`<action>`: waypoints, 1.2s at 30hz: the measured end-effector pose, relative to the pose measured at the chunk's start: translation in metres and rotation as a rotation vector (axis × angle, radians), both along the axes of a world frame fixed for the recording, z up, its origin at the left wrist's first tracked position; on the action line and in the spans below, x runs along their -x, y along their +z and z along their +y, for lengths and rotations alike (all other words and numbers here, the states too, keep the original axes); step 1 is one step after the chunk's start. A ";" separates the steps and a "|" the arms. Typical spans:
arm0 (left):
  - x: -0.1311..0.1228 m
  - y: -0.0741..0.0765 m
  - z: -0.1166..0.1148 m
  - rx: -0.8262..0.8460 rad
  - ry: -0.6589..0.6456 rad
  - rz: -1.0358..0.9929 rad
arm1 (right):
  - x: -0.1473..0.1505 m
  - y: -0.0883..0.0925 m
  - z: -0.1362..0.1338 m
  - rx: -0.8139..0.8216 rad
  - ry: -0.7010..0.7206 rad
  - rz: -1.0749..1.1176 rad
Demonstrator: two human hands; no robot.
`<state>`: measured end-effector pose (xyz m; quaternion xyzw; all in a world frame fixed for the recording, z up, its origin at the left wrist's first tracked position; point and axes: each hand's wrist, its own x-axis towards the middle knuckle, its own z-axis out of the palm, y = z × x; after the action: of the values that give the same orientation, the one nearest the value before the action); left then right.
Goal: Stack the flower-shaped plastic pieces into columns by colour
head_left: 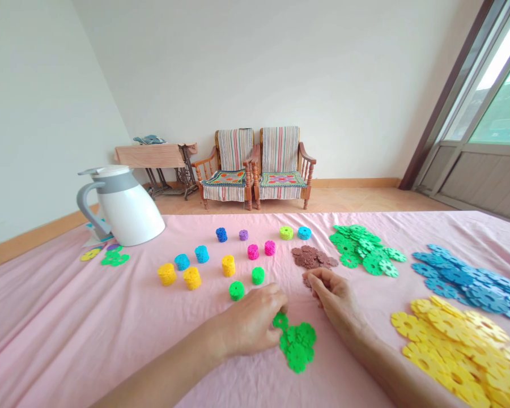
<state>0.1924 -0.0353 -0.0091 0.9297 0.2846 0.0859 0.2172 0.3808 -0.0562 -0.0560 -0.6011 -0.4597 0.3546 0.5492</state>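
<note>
My left hand [255,320] is closed, its curled fingers at a green snowflake disc [280,321] by a small loose pile of green snowflake discs [298,345]. My right hand [335,297] pinches a brown snowflake disc [306,281], mostly covered by the fingers, just in front of the brown disc pile [313,257]. Beyond my left hand stand two short stacks of green discs, a nearer one [237,290] and a farther one [258,276].
Yellow stacks [192,278], blue stacks [202,254] and pink stacks [253,252] stand on the pink cloth [144,328]. Larger green [357,246], blue [471,280] and yellow piles [463,351] lie at right. A white jug [130,209] stands far left beside several loose discs [114,258].
</note>
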 end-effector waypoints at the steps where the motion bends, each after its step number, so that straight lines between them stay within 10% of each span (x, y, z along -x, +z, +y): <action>1: 0.000 -0.001 -0.001 -0.009 0.002 -0.005 | 0.000 -0.002 0.000 -0.005 0.000 0.002; 12: 0.019 0.025 0.037 -0.202 0.216 -0.055 | -0.002 -0.011 0.004 -0.037 0.035 -0.018; 19: 0.024 0.010 0.070 -0.235 0.234 -0.040 | -0.002 -0.012 0.004 -0.040 0.034 -0.025; 36: 0.020 0.018 0.052 -0.240 0.235 -0.084 | -0.002 -0.012 0.003 -0.046 0.030 -0.032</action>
<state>0.1727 0.0168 0.0085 0.9050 0.3698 0.1827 0.1045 0.3832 -0.0527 -0.0678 -0.5868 -0.4854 0.3424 0.5503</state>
